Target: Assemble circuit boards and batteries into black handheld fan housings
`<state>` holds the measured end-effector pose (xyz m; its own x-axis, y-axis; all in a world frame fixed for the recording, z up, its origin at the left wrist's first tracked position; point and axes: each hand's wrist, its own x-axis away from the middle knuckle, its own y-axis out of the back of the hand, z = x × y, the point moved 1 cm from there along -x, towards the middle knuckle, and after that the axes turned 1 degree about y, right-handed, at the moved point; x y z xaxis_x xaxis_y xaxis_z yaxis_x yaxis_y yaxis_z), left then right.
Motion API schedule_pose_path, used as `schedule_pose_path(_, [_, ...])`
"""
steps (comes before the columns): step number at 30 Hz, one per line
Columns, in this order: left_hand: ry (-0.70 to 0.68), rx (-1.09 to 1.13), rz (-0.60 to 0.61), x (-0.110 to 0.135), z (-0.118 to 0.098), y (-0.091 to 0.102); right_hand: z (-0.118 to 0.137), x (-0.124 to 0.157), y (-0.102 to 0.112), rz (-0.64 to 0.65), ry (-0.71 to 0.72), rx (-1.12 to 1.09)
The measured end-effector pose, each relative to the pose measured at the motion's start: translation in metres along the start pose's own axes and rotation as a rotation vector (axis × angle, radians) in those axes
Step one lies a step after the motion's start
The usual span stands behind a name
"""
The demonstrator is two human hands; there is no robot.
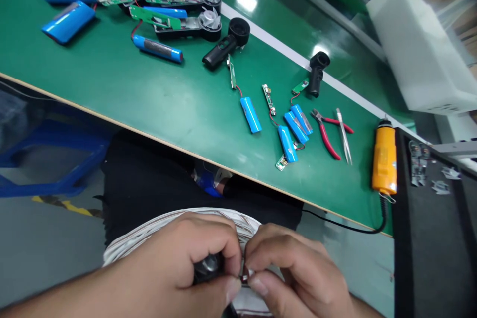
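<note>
Left hand [186, 248]: grip closed round black part [207, 266]. Right hand [298, 263], just beside black part: grip pinched on small piece [245, 278].

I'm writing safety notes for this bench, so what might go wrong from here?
The left hand grips a black part off the table, the right hand close by; a slip might drop it.
The cutters lie beside blue batteries; a nudge could scrape one.
The orange tool's cord hangs over the front edge; a snag might drag it.
</note>
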<state>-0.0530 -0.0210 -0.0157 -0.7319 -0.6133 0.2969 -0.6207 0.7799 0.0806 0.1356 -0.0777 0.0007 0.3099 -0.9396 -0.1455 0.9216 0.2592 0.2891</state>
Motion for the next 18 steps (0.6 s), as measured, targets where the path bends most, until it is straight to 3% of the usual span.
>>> schedule_pose_path(5, [0.026, 0.043, 0.045, 0.0, 0.001, -0.001, 0.0, 0.001, 0.003, 0.056, 0.013, -0.013])
schedule_pose_path(12, [0.258, 0.196, 0.225, -0.001, -0.008, 0.003, 0.005, 0.005, 0.012, 0.2, -0.076, -0.009])
schedule_pose_path(18, [0.148, 0.178, 0.256, -0.001, -0.001, 0.001, 0.009, 0.005, 0.015, 0.212, -0.062, 0.008])
